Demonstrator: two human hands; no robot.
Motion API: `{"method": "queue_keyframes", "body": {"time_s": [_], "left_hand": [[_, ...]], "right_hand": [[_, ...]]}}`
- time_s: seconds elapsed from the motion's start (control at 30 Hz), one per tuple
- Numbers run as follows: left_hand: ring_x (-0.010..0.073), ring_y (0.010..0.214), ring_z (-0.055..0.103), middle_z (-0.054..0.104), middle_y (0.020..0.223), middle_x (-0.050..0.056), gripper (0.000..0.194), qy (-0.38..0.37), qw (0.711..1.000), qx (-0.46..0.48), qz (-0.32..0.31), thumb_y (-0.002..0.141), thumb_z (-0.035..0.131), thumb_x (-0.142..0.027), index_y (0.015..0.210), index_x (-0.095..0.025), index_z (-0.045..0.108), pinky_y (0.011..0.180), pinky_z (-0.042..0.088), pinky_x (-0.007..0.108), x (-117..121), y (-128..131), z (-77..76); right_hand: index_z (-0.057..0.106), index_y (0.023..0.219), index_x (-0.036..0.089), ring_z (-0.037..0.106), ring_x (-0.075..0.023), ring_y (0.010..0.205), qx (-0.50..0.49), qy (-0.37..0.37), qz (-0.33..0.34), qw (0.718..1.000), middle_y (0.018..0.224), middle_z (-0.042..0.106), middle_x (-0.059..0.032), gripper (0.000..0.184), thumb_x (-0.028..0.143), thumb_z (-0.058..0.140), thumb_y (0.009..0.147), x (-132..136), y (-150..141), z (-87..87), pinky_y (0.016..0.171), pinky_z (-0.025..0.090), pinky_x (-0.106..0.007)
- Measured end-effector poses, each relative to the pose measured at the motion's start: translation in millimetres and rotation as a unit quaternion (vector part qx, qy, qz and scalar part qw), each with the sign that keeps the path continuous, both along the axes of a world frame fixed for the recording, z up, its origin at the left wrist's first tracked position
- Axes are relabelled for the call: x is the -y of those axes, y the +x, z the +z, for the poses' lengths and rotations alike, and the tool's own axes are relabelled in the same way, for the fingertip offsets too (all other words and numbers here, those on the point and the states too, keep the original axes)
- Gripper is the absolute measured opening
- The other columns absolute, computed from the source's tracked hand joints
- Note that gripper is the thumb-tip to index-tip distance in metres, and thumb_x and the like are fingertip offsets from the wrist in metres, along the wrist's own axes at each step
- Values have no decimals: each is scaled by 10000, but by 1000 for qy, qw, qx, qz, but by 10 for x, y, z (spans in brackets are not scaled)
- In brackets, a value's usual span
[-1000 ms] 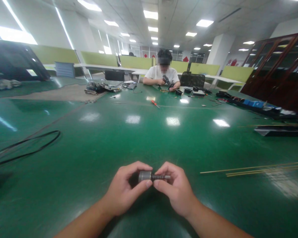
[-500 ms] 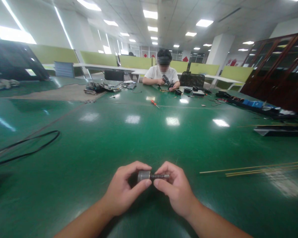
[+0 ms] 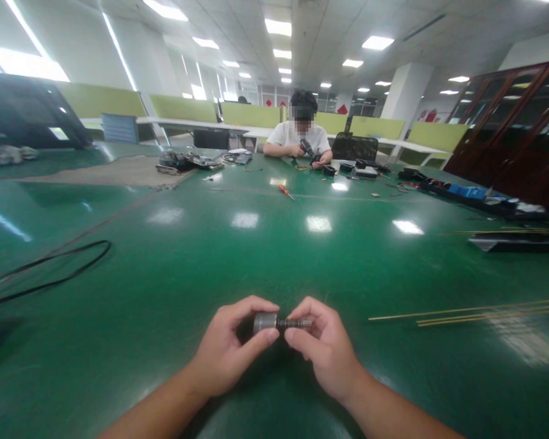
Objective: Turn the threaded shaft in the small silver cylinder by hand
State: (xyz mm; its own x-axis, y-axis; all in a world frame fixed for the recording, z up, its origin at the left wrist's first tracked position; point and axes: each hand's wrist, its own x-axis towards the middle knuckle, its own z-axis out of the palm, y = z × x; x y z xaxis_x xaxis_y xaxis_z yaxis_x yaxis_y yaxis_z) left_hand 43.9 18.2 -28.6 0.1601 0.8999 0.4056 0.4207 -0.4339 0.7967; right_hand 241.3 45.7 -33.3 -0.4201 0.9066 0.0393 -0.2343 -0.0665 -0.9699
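Observation:
Between my two hands, a grey metal cylinder with a thin dark ridged shaft point(image 3: 266, 322) lies sideways, the thick body to the left and the shaft pointing right. My left hand point(image 3: 229, 347) grips the thick body between thumb and fingers. On the shaft, the thumb and fingertips of my right hand point(image 3: 322, 335) are closed; the shaft's pale tip shows beside the fingers. Both hands are low over the green tabletop point(image 3: 274, 262). The fingers behind the part are partly hidden, and its exact kind cannot be made out.
A black cable loop point(image 3: 82, 247) lies left. Thin brass-coloured rods point(image 3: 466, 314) and a dark metal channel point(image 3: 516, 241) lie right. Farther off is a red screwdriver point(image 3: 283, 190). Across the table a person point(image 3: 297, 137) holds a power drill point(image 3: 307, 148), with small parts around.
Both hands keep their grip on the part at nearly the same spot. My right thumb and fingertips have shifted very slightly along the shaft, away from the thick body.

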Motion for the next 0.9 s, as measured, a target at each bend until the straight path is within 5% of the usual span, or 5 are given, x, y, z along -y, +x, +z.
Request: {"method": "queue_keyframes", "body": {"time_s": [0.9], "left_hand": [[156,772,662,715,876,-2,172,-8,1000,1,13,895,705,-286,1056,-224,707,706,478,234,-6,8,24]], "right_hand": [[562,794,186,353,-91,507,10,4,-17,1000,582,506,59,185,295,708,764,10,-7,5,500,266,-232]]}}
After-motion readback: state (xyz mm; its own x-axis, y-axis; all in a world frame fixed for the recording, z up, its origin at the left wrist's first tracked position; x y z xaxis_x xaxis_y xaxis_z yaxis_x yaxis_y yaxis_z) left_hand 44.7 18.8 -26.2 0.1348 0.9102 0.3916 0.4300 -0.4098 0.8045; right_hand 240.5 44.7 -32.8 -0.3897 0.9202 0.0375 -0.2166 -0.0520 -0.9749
